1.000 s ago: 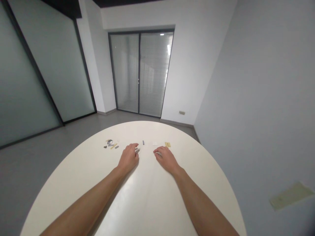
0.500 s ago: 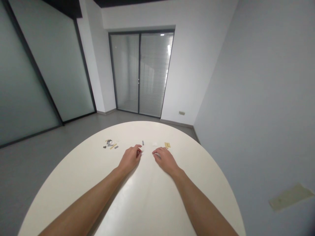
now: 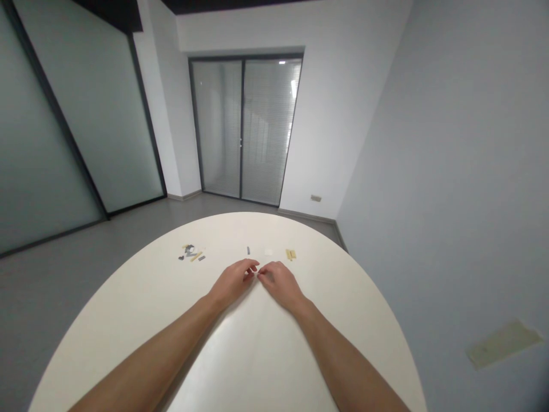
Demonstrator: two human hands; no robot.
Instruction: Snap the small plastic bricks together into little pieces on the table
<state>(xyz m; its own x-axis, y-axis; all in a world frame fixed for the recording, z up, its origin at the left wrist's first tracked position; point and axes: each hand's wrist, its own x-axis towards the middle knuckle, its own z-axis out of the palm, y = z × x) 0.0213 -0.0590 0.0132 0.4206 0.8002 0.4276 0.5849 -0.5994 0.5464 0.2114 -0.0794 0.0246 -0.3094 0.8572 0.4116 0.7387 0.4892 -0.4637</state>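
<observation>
Left hand: fingers curled; grip unclear.
Right hand: fingertips bunched; grip unclear.
White bit: between both hands' fingertips.
Yellow pieces: on table, just beyond right hand.

Dim, diffuse light; soft glare on tabletop

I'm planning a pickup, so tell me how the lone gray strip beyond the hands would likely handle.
The gray strip looks small and thin, so it's probably light. Lying apparently flat on the glossy table, it would likely slide rather than roll.
</observation>
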